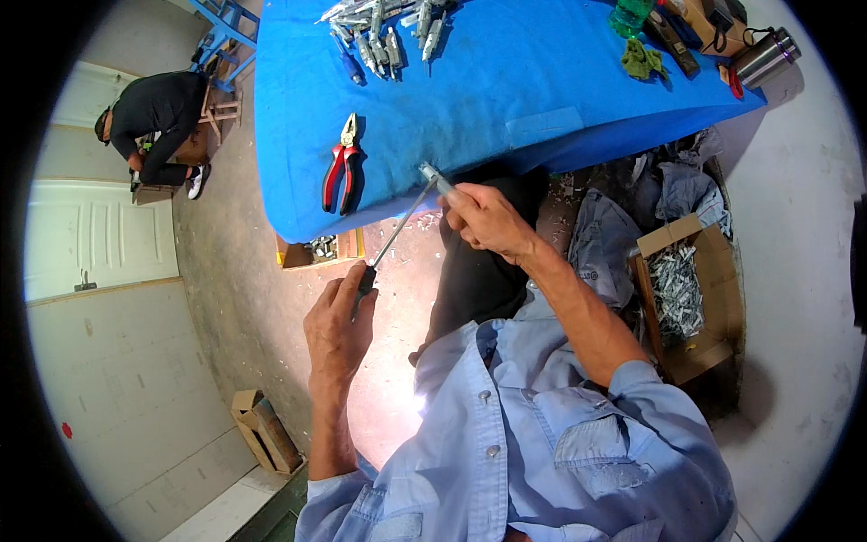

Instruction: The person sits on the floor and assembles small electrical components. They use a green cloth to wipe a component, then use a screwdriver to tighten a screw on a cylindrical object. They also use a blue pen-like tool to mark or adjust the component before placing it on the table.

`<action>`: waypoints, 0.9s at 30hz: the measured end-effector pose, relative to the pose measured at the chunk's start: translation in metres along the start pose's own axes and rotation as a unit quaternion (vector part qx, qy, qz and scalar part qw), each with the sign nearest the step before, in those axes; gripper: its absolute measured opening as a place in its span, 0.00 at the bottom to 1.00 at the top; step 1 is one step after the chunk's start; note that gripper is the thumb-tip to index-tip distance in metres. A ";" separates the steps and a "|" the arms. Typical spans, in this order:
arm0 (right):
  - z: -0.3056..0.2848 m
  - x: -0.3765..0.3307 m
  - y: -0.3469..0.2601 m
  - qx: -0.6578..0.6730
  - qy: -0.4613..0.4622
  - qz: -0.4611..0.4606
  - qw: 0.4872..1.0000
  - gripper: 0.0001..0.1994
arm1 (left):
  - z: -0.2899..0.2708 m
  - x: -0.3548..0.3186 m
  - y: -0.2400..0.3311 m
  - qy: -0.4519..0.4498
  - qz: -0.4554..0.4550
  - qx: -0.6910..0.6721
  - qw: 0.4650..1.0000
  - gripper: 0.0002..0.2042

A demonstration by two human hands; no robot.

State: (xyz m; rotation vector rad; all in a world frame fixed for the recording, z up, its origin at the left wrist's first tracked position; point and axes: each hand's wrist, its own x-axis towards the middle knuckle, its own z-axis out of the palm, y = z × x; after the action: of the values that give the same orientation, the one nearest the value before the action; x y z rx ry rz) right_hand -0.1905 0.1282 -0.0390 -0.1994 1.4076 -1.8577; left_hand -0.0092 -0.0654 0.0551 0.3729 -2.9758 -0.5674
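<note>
red pliers (340,170) on blue table (506,99) nr hands.

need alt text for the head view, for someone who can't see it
A person's left hand holds a screwdriver to a small metal part gripped in the right hand, at the edge of a blue-covered table. Red-handled pliers lie on the cloth.
</note>
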 end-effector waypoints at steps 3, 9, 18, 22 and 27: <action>-0.001 0.002 -0.008 -0.028 -0.006 -0.002 1.000 0.17 | -0.006 0.006 -0.001 0.005 0.045 0.033 0.998 0.20; -0.005 0.002 -0.013 -0.071 -0.019 0.010 0.997 0.14 | -0.021 0.010 0.004 -0.018 0.060 0.096 0.993 0.19; -0.001 0.004 -0.008 -0.136 -0.005 -0.049 0.990 0.15 | -0.033 0.013 0.014 -0.006 0.073 0.103 0.992 0.19; -0.001 0.006 -0.012 -0.127 -0.015 -0.037 0.991 0.15 | -0.030 0.014 0.007 -0.002 0.085 0.096 0.992 0.20; -0.002 0.015 -0.002 -0.129 -0.003 -0.029 0.991 0.17 | -0.024 0.018 -0.005 0.001 0.109 0.059 0.992 0.21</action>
State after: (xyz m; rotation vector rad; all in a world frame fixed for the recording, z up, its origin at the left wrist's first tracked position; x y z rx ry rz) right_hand -0.2027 0.1205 -0.0426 -0.3778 1.6508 -1.7143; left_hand -0.0229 -0.0826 0.0763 0.0536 -3.0009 -0.3698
